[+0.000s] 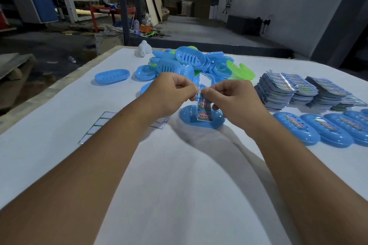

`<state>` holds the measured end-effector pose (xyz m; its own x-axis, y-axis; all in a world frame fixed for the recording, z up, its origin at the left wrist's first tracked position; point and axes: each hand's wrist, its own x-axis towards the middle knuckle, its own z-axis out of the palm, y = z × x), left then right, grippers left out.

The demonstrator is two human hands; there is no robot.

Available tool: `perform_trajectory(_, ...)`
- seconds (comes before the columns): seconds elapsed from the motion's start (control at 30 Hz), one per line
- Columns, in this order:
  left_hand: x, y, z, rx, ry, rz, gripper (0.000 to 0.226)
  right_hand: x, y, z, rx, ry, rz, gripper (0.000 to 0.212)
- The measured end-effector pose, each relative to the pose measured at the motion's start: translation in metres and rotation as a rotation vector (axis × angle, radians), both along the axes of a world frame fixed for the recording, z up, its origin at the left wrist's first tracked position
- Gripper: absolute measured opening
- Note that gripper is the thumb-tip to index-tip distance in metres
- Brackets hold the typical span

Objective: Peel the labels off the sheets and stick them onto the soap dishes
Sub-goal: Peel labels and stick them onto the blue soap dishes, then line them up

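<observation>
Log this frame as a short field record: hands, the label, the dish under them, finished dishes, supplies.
left hand: pinches label strip
right hand: pinches same strip
label strip: hangs above a dish, not yet stuck
blue soap dish: under the strip, unlabelled
labelled dishes: row at right
label sheet stacks: far right
unlabelled dish pile: behind hands

Head camera, looking forward-down, close over table (179, 185).
</observation>
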<state>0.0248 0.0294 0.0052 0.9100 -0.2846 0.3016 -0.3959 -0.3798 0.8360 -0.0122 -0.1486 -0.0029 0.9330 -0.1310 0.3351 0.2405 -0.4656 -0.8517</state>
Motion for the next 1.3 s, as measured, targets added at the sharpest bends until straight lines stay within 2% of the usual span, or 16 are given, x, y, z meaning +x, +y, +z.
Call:
perform_trajectory(0.13,-0.001,-0.002,-0.002,0.001,-0.027,-0.032,0.017,-0.005,0.004,0.005,0.048,0.008,0.049,0.019)
perform_trajectory(0.4,-0.003,-0.006,-0.005,0.026,-0.077,-0.033,0.016,-0.007,0.006,0.006,0.050,0.040,0.010,0.021)
perform_trajectory(0.7,-0.002,-0.006,-0.003,0.050,-0.062,0.128,0.020,-0.002,0.001,0.003,0.078,0.043,-0.004,0.025)
perform_trajectory(0.93,0.004,0.003,-0.003,0.169,-0.005,0.238,0.029,-0.001,-0.009,0.005,0.123,0.118,-0.034,0.022)
perform_trajectory(1.13,0.014,0.006,-0.007,0.333,0.064,0.311,0.033,0.000,-0.013,0.006,0.107,0.173,-0.053,0.021)
perform_trajectory(1.23,0.017,0.010,-0.007,0.481,0.090,0.343,0.032,0.000,-0.014,0.006,0.110,0.189,-0.062,0.021)
perform_trajectory(1.3,0.018,0.012,-0.007,0.499,0.103,0.342,0.035,0.000,-0.014,0.005,0.093,0.206,-0.063,0.021)
